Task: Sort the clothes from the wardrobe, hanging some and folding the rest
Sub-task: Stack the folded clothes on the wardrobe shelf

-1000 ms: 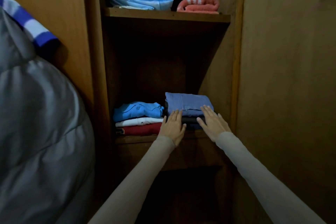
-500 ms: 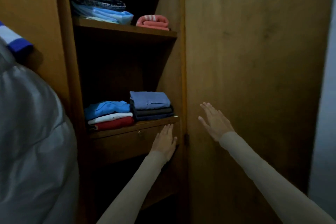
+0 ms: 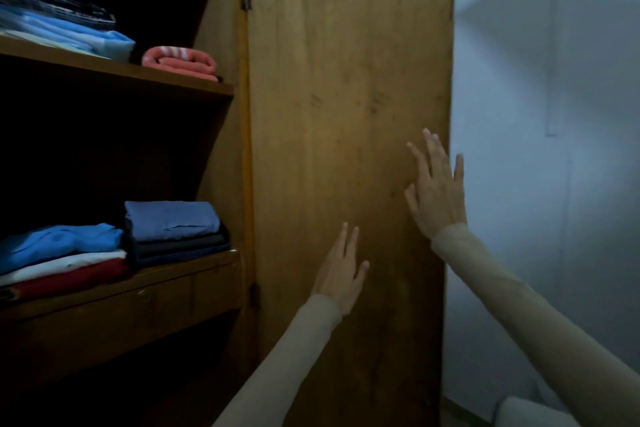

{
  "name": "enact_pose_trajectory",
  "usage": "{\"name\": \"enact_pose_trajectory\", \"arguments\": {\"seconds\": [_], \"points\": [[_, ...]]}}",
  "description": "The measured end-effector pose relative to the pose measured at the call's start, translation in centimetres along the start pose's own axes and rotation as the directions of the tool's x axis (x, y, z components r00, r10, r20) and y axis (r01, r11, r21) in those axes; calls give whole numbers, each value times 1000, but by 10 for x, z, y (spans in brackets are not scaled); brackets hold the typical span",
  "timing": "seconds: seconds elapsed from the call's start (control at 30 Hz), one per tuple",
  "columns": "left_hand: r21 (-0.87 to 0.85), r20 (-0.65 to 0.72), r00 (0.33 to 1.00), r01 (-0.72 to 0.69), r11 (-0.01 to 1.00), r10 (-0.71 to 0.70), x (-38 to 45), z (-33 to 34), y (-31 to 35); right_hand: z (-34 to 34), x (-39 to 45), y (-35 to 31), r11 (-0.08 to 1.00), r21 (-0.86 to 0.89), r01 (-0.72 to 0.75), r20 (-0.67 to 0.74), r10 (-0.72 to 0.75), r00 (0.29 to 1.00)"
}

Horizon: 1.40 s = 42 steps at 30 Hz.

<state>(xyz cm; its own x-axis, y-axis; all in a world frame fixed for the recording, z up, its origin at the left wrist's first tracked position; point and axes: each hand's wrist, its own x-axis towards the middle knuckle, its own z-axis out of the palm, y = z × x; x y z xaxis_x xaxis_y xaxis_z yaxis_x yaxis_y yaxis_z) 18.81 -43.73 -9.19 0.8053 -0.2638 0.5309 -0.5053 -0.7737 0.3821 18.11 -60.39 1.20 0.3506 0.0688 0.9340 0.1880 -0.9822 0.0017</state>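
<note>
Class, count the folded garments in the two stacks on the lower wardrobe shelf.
6. Left stack: bright blue top, white middle, red bottom. Right stack: blue top, black middle, navy bottom. The frame's left edge may hide more.

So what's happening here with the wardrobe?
A person is standing at an open wardrobe, both hands stretched towards its wooden door. The right hand is near the door's outer edge, the left hand lower down; both are open and hold nothing. Whether they touch the wood is hard to tell. Folded clothes sit on the shelves: a blue and dark stack beside a blue, white and red stack, with a pink folded piece on the shelf above.
</note>
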Motion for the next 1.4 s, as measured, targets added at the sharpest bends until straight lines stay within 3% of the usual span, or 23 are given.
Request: {"name": "enact_pose_trajectory", "arguments": {"seconds": [0.17, 0.23, 0.3, 0.47, 0.73, 1.0, 1.13, 1.4], "points": [[13, -118, 988, -101, 995, 102, 45, 18, 37, 5, 30, 39, 937, 307, -169, 57, 159, 986], [23, -135, 984, -114, 993, 116, 60, 24, 45, 9, 41, 48, 749, 574, -331, 225, 245, 943], [31, -142, 984, -104, 994, 107, 69, 30, 50, 11, 48, 54, 534, 734, -420, 337, 251, 908], [53, -174, 980, -89, 995, 97, 75, 40, 52, 13, 50, 57, 400, 809, -431, 310, 332, 891], [97, -258, 952, -143, 985, 163, 69, 25, 48, 14, 39, 48, 343, 877, -337, 218, 341, 914], [105, -303, 916, -244, 964, 265, 54, -16, 56, -14, 17, 15, 470, 856, -214, 114, 231, 966], [31, -348, 905, -251, 967, 246, 28, -33, 52, -30, 9, -13, 474, 870, -135, 66, 160, 985], [-121, -356, 917, -233, 965, 177, -41, -93, 32, -57, -6, -104, 356, 934, -9, -21, 80, 997]]}}
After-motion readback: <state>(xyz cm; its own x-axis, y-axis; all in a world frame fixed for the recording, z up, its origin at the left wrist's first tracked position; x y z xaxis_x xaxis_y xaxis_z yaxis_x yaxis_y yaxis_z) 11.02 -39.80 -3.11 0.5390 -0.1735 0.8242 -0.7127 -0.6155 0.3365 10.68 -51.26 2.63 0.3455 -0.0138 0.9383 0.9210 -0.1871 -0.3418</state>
